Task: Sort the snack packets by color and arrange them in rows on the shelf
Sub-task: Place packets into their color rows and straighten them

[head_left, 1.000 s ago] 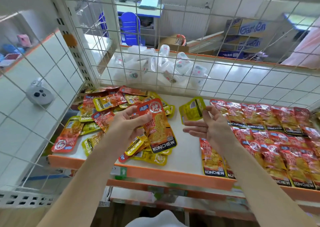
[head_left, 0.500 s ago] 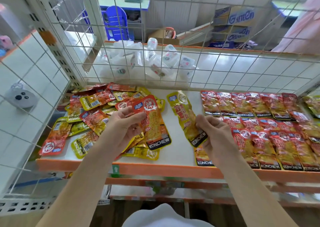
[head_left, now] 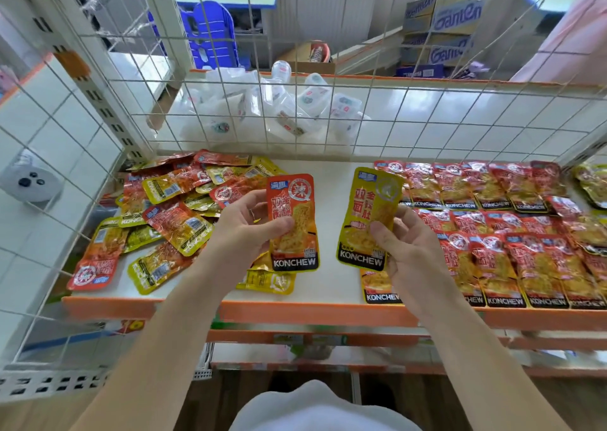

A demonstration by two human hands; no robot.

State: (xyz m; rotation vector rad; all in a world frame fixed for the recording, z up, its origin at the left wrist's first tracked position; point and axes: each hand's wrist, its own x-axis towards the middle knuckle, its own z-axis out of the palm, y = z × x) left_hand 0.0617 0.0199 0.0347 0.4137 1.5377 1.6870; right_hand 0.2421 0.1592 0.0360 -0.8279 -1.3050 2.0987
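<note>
The left grip (head_left: 243, 230) pinches a red KONCHEW packet (head_left: 293, 200) upright between thumb and curled fingers. The right grip (head_left: 409, 253) holds a yellow KONCHEW packet (head_left: 372, 200) the same way, and the two packets sit side by side just over the bare middle of the white shelf (head_left: 331, 181). On the shelf to the left lies a jumbled heap of red and yellow packets (head_left: 170, 207), to the right overlapping rows of red packets (head_left: 492, 233), and a wire mesh (head_left: 394, 118) stands behind.

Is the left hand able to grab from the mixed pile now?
Probably not yet: the left hand grips a red packet, though the mixed pile lies uncovered right beside it.
</note>
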